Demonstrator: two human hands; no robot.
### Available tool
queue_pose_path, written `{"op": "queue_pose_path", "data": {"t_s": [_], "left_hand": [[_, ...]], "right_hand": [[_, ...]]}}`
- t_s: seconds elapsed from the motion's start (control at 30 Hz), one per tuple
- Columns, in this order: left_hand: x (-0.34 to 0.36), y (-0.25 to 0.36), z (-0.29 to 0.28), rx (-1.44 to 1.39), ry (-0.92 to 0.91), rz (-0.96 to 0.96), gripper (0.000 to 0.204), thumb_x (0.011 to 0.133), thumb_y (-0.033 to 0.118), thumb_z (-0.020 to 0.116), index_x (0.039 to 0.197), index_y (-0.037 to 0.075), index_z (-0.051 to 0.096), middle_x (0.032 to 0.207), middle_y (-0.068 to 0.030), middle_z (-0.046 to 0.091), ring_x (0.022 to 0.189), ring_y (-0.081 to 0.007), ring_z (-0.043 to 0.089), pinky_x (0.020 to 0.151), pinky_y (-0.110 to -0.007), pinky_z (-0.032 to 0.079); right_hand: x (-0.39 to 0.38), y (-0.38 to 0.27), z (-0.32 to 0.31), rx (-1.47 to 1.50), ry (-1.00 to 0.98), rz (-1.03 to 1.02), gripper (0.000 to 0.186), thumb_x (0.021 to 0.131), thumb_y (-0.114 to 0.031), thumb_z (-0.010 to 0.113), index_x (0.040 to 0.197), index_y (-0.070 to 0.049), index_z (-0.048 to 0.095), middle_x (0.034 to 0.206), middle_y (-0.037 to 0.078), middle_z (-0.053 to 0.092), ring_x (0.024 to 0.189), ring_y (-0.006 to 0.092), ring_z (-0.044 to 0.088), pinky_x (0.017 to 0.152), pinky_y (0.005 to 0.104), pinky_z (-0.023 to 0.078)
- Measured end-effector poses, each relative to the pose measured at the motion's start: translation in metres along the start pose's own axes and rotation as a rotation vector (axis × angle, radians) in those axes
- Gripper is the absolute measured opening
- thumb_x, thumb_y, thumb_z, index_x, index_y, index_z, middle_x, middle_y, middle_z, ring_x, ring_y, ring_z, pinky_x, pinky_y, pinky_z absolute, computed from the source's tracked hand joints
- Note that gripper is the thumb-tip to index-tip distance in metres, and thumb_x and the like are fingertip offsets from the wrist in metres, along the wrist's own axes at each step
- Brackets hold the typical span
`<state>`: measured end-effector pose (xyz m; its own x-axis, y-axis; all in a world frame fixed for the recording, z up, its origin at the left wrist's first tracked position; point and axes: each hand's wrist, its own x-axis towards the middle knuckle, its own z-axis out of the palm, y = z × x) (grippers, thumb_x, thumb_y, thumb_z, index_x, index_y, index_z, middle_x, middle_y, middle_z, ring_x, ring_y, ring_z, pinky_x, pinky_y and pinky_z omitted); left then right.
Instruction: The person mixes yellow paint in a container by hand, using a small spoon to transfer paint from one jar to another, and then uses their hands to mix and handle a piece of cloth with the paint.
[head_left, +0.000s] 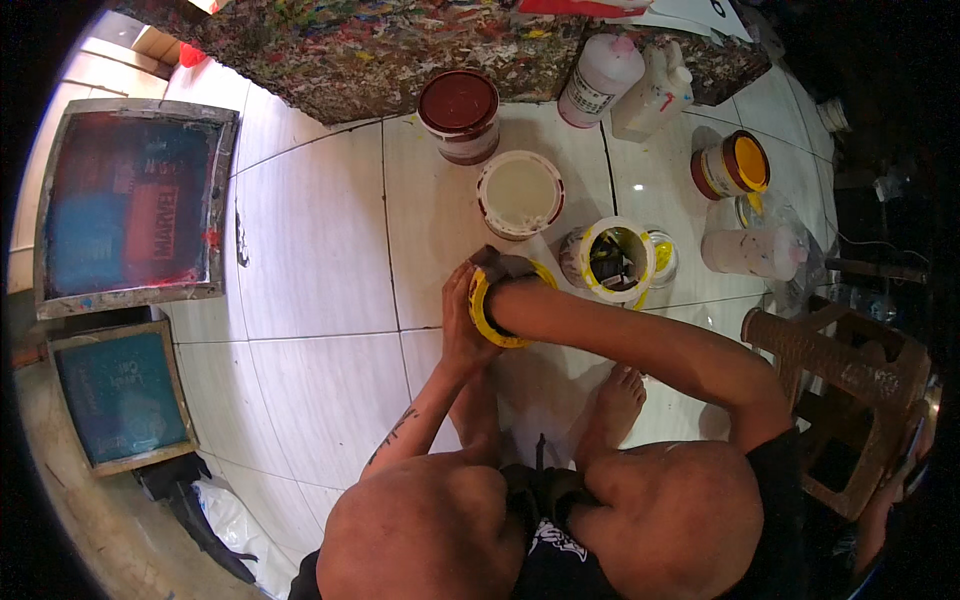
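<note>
My left hand (462, 325) grips the left side of a yellow-rimmed tub (520, 341) between my feet. My right forearm reaches down into this tub, and my right hand (505, 300) is mostly hidden inside it. A dark brown flap (500, 258) shows at the tub's back rim; I cannot make out what it is. Just to the right stands a white bucket with yellow smears (630, 290), dark items inside it. Behind the tub are a pale lidded bucket (518, 190) and a paint can with a red-brown lid (458, 105).
Two framed screens (130, 205) lean at my left. Plastic jugs (600, 80) stand by a speckled board (330, 50) at the back. An orange-topped can (735, 163), another jug (750, 250) and a brown stool (840, 400) are at my right, on white floor tiles (310, 230).
</note>
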<state>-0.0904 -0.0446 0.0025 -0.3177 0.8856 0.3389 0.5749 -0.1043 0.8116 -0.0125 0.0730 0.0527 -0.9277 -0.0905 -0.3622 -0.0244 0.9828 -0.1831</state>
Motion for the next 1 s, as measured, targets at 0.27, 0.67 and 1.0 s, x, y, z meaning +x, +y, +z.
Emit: {"op": "queue_pose_path", "data": {"t_s": [0.27, 0.67, 1.0], "left_hand": [[-0.001, -0.003, 0.005, 0.002, -0.007, -0.022, 0.107, 0.048, 0.024, 0.092, 0.136, 0.003, 0.035, 0.137, -0.023, 0.043, 0.125, -0.0419, 0.042, 0.105, -0.048, 0.036], [0.005, -0.004, -0.003, 0.026, -0.108, -0.138, 0.11, 0.044, 0.022, 0.093, 0.135, 0.002, 0.035, 0.136, -0.025, 0.039, 0.125, -0.0415, 0.042, 0.104, -0.046, 0.039], [0.007, -0.007, 0.006, 0.003, -0.12, -0.066, 0.109, 0.045, 0.022, 0.092, 0.135, 0.0, 0.036, 0.134, -0.0243, 0.039, 0.125, -0.0428, 0.041, 0.103, -0.046, 0.039]], "right_hand": [[0.007, -0.009, 0.022, -0.077, -0.122, 0.149, 0.039, 0.084, -0.024, 0.058, 0.122, -0.015, 0.061, 0.127, 0.007, 0.06, 0.114, 0.0278, 0.057, 0.096, 0.0414, 0.045], [0.012, 0.018, 0.016, 0.238, -0.325, 0.06, 0.042, 0.078, -0.024, 0.066, 0.119, -0.015, 0.063, 0.127, 0.007, 0.059, 0.115, 0.0261, 0.057, 0.097, 0.0406, 0.044], [0.008, 0.001, 0.031, 0.201, -0.312, 0.241, 0.047, 0.079, -0.027, 0.066, 0.124, -0.013, 0.061, 0.134, 0.009, 0.054, 0.12, 0.0269, 0.053, 0.102, 0.0436, 0.04]]}}
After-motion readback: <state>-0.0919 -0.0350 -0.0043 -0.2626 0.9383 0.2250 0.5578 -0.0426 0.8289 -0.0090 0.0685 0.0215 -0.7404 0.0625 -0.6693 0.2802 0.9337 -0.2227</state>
